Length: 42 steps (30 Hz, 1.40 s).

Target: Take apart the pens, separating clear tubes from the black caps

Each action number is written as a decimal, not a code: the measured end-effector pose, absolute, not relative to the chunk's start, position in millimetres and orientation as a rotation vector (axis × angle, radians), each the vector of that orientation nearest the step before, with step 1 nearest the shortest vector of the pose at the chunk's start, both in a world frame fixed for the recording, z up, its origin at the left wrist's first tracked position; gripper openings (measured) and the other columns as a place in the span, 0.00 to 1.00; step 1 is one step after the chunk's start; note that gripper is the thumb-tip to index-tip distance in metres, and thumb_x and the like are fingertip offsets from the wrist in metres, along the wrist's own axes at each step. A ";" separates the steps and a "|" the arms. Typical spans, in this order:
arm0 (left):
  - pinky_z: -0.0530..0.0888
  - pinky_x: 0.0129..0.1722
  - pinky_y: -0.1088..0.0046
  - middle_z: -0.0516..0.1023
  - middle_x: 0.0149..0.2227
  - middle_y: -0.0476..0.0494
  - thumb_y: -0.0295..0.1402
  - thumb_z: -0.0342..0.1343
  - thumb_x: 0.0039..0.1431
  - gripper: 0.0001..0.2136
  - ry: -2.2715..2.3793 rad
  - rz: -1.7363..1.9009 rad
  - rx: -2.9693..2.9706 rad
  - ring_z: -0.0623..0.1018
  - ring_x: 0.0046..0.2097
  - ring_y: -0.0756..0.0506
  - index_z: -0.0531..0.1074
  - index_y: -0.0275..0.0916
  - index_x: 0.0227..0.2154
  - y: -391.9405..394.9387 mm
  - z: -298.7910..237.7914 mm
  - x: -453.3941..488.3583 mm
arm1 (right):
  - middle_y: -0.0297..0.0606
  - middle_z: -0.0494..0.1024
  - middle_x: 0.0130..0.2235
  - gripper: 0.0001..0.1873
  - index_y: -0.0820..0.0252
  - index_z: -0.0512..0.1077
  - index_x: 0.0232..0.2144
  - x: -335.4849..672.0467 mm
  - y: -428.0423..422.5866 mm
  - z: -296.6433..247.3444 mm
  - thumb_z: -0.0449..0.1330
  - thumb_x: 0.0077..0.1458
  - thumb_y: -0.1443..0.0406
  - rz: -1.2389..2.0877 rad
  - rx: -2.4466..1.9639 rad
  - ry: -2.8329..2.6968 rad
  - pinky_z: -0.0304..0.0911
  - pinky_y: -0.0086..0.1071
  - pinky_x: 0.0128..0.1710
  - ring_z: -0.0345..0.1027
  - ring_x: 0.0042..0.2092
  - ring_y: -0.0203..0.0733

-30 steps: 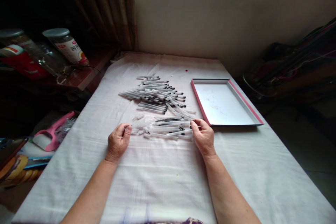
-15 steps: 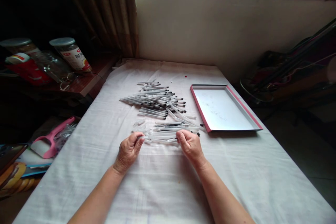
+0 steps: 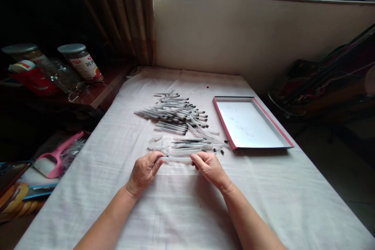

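We hold one clear tube [image 3: 177,159] level, ends pinched by left hand [image 3: 143,172] and right hand [image 3: 209,168], near-left of the tray [image 3: 223,123]; the tube pile [image 3: 175,115] lies left of it.

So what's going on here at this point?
A person works at a cloth-covered table. The left hand and right hand each pinch one end of a clear pen tube, at the near edge of a loose pile of similar tubes. A pink-rimmed tray lies right of the pile.
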<state>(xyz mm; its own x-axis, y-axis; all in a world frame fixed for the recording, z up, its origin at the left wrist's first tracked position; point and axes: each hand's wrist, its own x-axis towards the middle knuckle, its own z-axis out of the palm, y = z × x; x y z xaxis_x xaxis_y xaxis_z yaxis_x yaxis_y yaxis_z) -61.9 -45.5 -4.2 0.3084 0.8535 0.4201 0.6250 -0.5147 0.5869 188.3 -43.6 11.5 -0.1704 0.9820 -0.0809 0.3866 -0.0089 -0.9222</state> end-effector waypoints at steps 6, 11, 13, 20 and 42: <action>0.67 0.27 0.76 0.70 0.22 0.50 0.44 0.39 0.68 0.20 1.234 0.621 2.222 0.72 0.25 0.49 0.66 0.41 0.25 -26.7 26.9 -67.7 | 0.34 0.73 0.22 0.18 0.58 0.72 0.22 198.4 -26.1 29.1 0.56 0.60 0.56 0.868 -1.232 -1.847 0.59 0.28 0.27 0.64 0.25 0.35; 0.64 0.22 0.75 0.63 0.20 0.50 0.54 0.39 0.65 0.25 1.114 0.439 1.946 0.65 0.23 0.49 0.60 0.41 0.20 -7.0 55.2 -72.9 | 0.36 0.76 0.25 0.16 0.57 0.73 0.26 195.1 -20.1 44.2 0.54 0.63 0.60 0.528 -1.057 -2.061 0.62 0.30 0.31 0.68 0.28 0.37; 0.62 0.20 0.76 0.62 0.19 0.51 0.57 0.41 0.62 0.26 1.075 0.393 1.837 0.63 0.21 0.50 0.60 0.41 0.19 -3.9 58.8 -79.8 | 0.36 0.75 0.25 0.15 0.57 0.74 0.26 198.8 -22.1 48.3 0.54 0.64 0.60 0.413 -1.011 -2.106 0.62 0.31 0.31 0.68 0.28 0.38; 0.61 0.18 0.76 0.59 0.16 0.54 0.55 0.43 0.62 0.25 1.260 0.582 1.715 0.60 0.18 0.52 0.61 0.41 0.19 10.5 55.8 -111.4 | 0.37 0.78 0.27 0.12 0.55 0.75 0.30 247.0 -17.0 54.2 0.56 0.62 0.59 0.177 -1.188 -1.962 0.66 0.33 0.33 0.70 0.30 0.40; 0.68 0.45 0.63 0.77 0.46 0.40 0.37 0.56 0.61 0.11 1.730 0.427 2.706 0.74 0.47 0.39 0.76 0.43 0.44 105.0 48.2 -33.2 | 0.40 0.82 0.37 0.12 0.55 0.79 0.38 236.1 -14.0 -3.2 0.55 0.63 0.61 0.018 -1.357 -1.925 0.66 0.39 0.44 0.72 0.41 0.46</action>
